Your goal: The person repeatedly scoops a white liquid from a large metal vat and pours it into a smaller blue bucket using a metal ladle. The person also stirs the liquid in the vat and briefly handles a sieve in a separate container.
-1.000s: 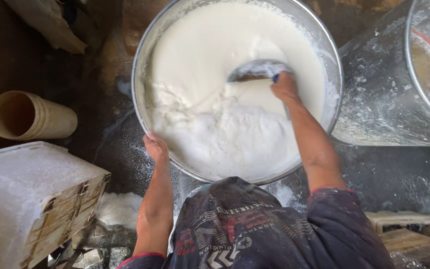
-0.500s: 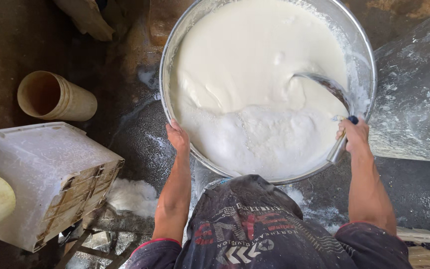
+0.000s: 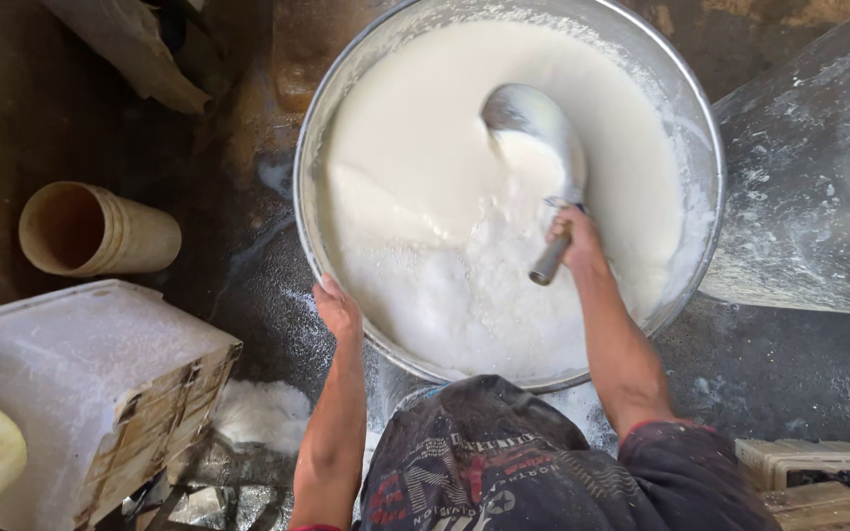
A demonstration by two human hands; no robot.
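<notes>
A large round metal basin (image 3: 702, 138), nearly full of white, frothy liquid (image 3: 425, 167), fills the middle of the head view, and everything else is best placed against it. The person's left hand (image 3: 337, 310) sits on the basin's near-left rim, fingers curled over the edge and gripping it, with the forearm running back toward the body just below. The right hand (image 3: 575, 241) is inside the basin's circle, over the near-right part of the liquid, closed in a fist around the short handle of a metal scoop (image 3: 538, 128). The handle's end sticks out below the fist toward the person, while the scoop's broad bowl lies beyond the hand, toward the basin's centre and far side, resting on the surface with liquid around it. Foam is thickest in the near half of the basin, between the two hands. The person's dark patterned shirt (image 3: 504, 462) touches or overlaps the basin's near edge. To the right of the basin, just beside it, stands a tall metal drum (image 3: 799, 187) spattered white. To the left, well apart, a tan cylindrical pipe piece (image 3: 100, 231) lies on its side on the dark wet floor, and nearer the person than that sits a white-dusted boxy crate (image 3: 91, 383).
</notes>
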